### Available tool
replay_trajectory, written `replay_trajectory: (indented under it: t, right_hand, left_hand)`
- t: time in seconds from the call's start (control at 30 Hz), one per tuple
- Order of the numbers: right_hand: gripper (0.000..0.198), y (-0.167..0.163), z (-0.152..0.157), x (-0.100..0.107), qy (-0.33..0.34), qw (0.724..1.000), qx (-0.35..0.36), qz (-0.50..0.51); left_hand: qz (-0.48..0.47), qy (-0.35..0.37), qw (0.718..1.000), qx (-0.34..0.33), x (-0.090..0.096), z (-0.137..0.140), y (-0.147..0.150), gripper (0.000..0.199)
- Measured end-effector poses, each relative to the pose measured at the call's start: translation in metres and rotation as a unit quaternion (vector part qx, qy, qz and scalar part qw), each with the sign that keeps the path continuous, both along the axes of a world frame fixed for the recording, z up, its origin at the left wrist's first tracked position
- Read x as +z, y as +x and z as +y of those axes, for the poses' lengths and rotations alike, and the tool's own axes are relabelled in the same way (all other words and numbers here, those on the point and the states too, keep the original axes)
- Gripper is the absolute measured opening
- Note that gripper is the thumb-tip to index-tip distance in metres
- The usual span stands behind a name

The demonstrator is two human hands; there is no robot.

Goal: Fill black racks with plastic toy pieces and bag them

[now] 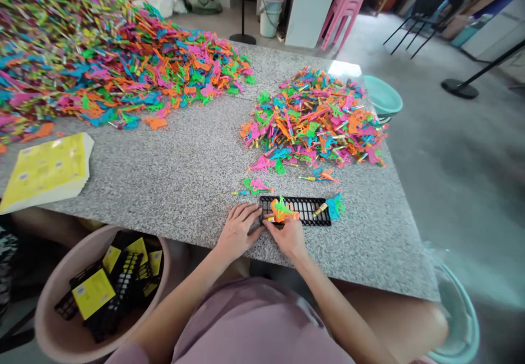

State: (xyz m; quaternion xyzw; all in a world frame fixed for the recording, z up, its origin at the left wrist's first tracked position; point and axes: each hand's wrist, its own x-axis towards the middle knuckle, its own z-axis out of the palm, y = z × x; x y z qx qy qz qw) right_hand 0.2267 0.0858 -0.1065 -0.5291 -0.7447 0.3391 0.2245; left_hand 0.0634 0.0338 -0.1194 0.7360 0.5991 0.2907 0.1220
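Note:
A black slotted plastic rack (309, 206) lies near the table's front edge. At its left end rests my left hand (238, 231), fingers stretched out and touching the rack's side. My right hand (290, 238) pinches an orange toy (283, 211), shaped like a small gun, low over the rack's left part; its tube points left. Green plastic shows behind that toy. A blue toy with a yellow tube (334, 206) lies across the right end of the rack. Just behind the rack are a pink and green toy pair (257, 185) and a blue and orange pair (324, 174).
A heap of colourful toys (311, 117) covers the table's right back; a far larger heap (123, 68) spreads over the left. Yellow printed cards (49, 164) are stacked at the left edge. Below stands a pink tub (45, 320) with black racks and yellow cards inside.

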Motion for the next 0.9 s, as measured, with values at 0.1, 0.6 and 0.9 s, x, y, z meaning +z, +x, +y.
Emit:
replay_trajectory:
  t: [0.1, 0.6, 0.9]
  right_hand:
    - [0.010, -0.005, 0.001, 0.008, 0.070, 0.993, 0.057, -0.070]
    - [0.047, 0.032, 0.015, 0.005, 0.185, 0.965, 0.115, -0.143]
    - [0.050, 0.027, 0.004, -0.009, 0.207, 0.949, 0.103, -0.215]
  left_hand:
    - [-0.010, -0.002, 1.000, -0.005, 0.000, 0.001, -0.001, 0.039]
    - [-0.080, 0.064, 0.994, 0.022, -0.003, 0.003, 0.022, 0.013]
    - [-0.096, 0.085, 0.991, 0.046, -0.009, 0.003, 0.027, 0.016]
